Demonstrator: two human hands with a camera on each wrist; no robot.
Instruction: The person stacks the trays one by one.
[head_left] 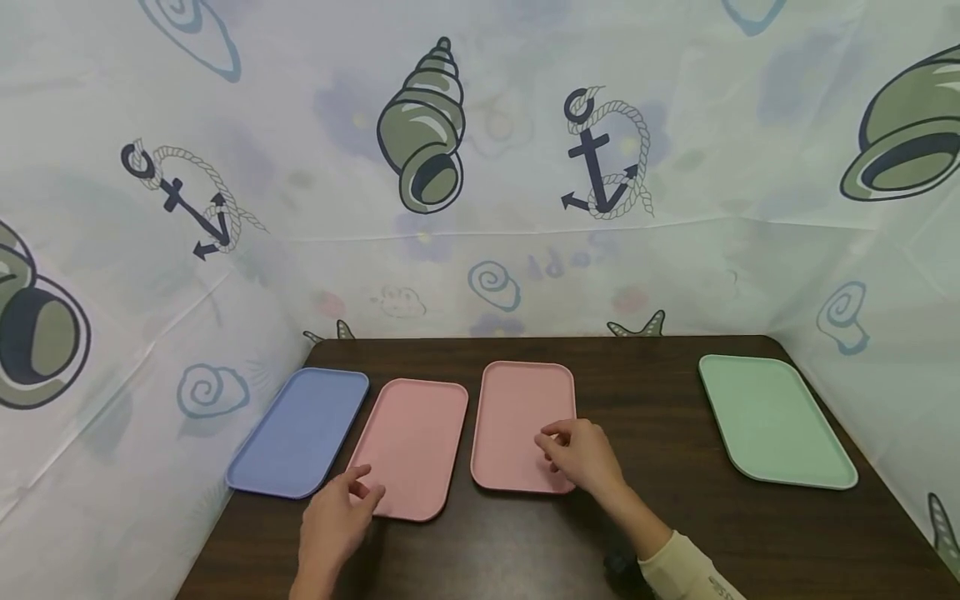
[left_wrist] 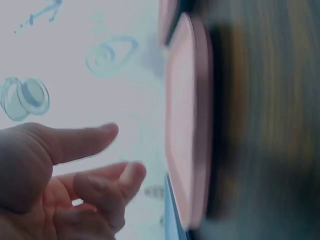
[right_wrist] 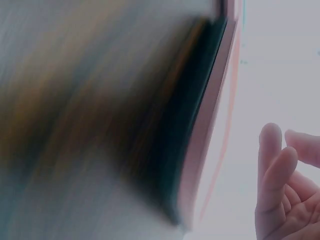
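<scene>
Empty and relaxed, the left hand point(head_left: 333, 517) has its thumb and bent fingers parted, with a clear gap between the tips; it hovers over the near left corner of the left pink tray point(head_left: 412, 450). Likewise holding nothing, the right hand point(head_left: 583, 454) is loosely curled, its fingertips close together above the near right part of the right pink tray point(head_left: 517, 417). Both wrist views show the fingers apart from the trays.

The two pink trays lie side by side on a dark wood-grain table point(head_left: 637, 375), a narrow strip between them, the left one slightly nearer the person. Just left of them lies a blue tray point(head_left: 300, 433); well apart, toward the right end, lies a green tray point(head_left: 776, 421). A cream sleeve point(head_left: 682, 571) covers the right forearm. Behind the table hangs a pale cloth point(head_left: 712, 275) printed with shells and anchors.
</scene>
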